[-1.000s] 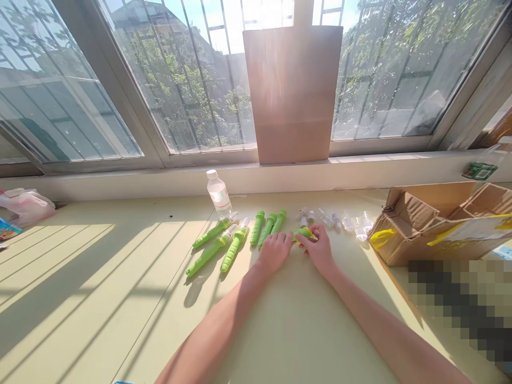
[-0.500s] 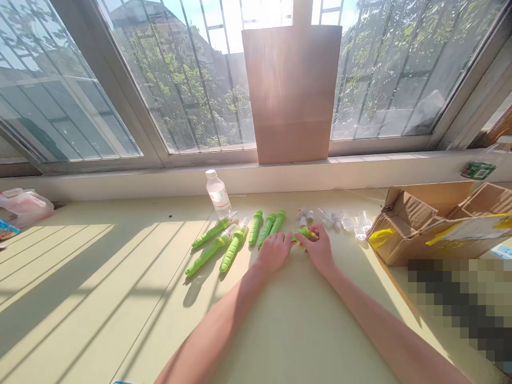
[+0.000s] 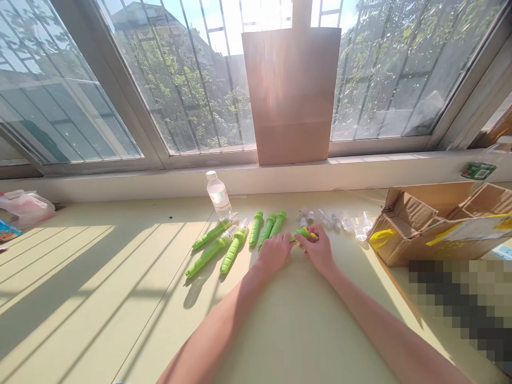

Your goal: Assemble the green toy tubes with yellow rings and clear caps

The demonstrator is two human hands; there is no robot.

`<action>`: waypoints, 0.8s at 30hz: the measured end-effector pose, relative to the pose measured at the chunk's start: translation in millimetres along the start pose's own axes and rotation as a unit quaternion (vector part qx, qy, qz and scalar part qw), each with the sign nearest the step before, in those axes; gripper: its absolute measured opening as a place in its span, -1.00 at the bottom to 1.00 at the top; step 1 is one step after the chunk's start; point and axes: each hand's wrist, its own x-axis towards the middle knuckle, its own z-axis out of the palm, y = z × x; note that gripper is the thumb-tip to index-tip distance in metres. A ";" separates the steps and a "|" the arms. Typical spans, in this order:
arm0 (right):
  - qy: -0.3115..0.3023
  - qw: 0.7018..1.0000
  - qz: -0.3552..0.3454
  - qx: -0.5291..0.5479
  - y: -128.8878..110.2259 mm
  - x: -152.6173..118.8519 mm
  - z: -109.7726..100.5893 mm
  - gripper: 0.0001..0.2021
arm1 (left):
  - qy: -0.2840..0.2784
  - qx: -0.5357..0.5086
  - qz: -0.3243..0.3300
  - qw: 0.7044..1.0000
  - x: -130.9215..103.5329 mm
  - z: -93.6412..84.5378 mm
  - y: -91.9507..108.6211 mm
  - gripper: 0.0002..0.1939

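Between my hands is a green ribbed tube [image 3: 301, 233] with a bit of yellow near its right end. My left hand [image 3: 276, 250] is closed on its left part, and the fingers of my right hand [image 3: 319, 246] pinch its right end. My fingers cover much of it. Left of my hands lie three plain green tubes [image 3: 256, 228] side by side. Farther left, more green tubes [image 3: 233, 250] carry clear tips. Just beyond my right hand are small clear pieces with white caps [image 3: 311, 217] and several clear plastic cups [image 3: 360, 229].
A clear water bottle [image 3: 218, 196] with a white cap stands behind the green tubes. At the right is an open cardboard box [image 3: 436, 229] with yellow tape. A cardboard sheet [image 3: 294, 96] leans on the window. A pink plastic bag [image 3: 26, 208] lies at the far left.
Both hands stay in nearly the same place around the green tube, with only slight finger movement at its right end. The other things have not moved.
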 end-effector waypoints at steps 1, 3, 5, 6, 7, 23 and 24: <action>-0.001 1.000 -0.002 -0.001 0.1 0.3 -0.1 -0.44 | -0.004 -0.007 -0.005 1.000 -0.1 -0.8 0.2 -0.64; -0.004 1.000 -0.003 -0.003 0.3 0.8 -0.3 -0.44 | -0.013 -0.022 -0.014 1.000 -0.3 -2.7 0.5 -0.65; -0.009 1.000 -0.005 -0.008 0.4 1.0 -0.8 -0.44 | -0.022 -0.041 -0.027 0.999 -0.5 -5.0 0.5 -0.65; -0.013 1.000 -0.006 -0.012 0.4 1.0 -1.2 -0.44 | -0.027 -0.049 -0.035 0.998 -0.6 -6.2 0.3 -0.64; -0.018 1.000 -0.006 -0.017 0.5 1.0 -1.7 -0.44 | -0.033 -0.058 -0.042 0.997 -0.6 -7.4 0.0 -0.63; -0.016 0.999 -0.020 -0.045 4.1 -4.5 -0.9 -0.51 | -0.002 -0.167 -0.050 0.985 -1.7 -8.8 -12.4 -0.69; -0.012 0.999 -0.021 -0.044 4.7 -4.8 -0.7 -0.51 | 0.013 -0.165 -0.052 0.985 -1.6 -4.8 -13.3 -0.69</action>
